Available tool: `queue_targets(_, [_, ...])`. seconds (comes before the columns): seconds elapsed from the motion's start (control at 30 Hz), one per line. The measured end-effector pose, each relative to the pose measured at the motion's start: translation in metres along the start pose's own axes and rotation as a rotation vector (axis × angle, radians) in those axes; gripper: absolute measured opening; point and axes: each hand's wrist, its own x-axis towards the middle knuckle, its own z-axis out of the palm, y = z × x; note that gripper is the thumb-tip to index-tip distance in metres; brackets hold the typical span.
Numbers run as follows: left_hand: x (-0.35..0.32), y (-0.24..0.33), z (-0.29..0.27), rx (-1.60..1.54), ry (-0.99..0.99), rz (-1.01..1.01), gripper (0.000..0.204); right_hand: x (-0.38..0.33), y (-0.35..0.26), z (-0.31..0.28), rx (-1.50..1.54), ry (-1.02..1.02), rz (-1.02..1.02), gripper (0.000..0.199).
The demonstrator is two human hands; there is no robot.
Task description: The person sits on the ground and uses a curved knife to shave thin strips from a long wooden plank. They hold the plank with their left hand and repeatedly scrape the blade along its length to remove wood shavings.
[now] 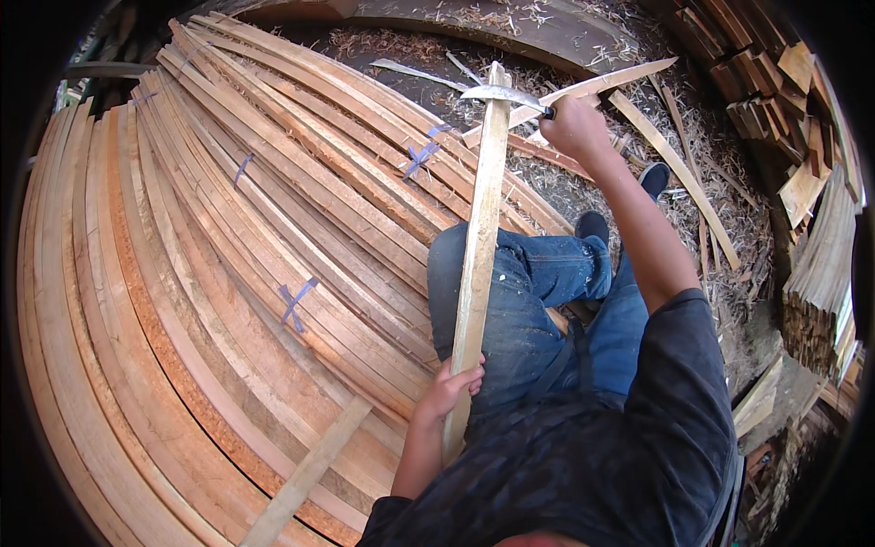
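A long, narrow wooden slat leans along my thigh, its far end pointing away from me. My left hand is wrapped round its near part, beside my hip. With my right arm stretched out, my right hand grips the dark handle of a sickle. The sickle's curved metal blade lies across the slat close to its far end. Most of the handle is hidden inside my fist.
Bundles of long slats tied with purple strips fill the left side. Wood shavings litter the ground around my shoes. Loose offcuts lie beyond my right hand. Stacked wood pieces stand at the right edge.
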Motion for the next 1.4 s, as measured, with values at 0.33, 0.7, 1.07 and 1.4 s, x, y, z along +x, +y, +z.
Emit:
queue_targets(0.33, [-0.002, 0.015, 0.001, -0.232, -0.085, -0.137, 0.026, -0.011, 0.000, 0.038, -0.138, -0.175, -0.036, 0.026])
queue_targets(0.7, [0.000, 0.014, -0.011, -0.144, -0.140, -0.129, 0.033, -0.054, 0.061, 0.012, 0.066, -0.076, 0.097, 0.028])
queue_targets(1.07, [-0.002, 0.029, 0.003, -0.166, -0.079, -0.162, 0.031, 0.035, 0.025, 0.039, -0.019, -0.058, 0.108, 0.029])
queue_targets(1.4, [-0.003, 0.026, -0.004, -0.154, -0.061, -0.168, 0.033, -0.001, -0.013, 0.028, -0.065, -0.135, -0.249, 0.021])
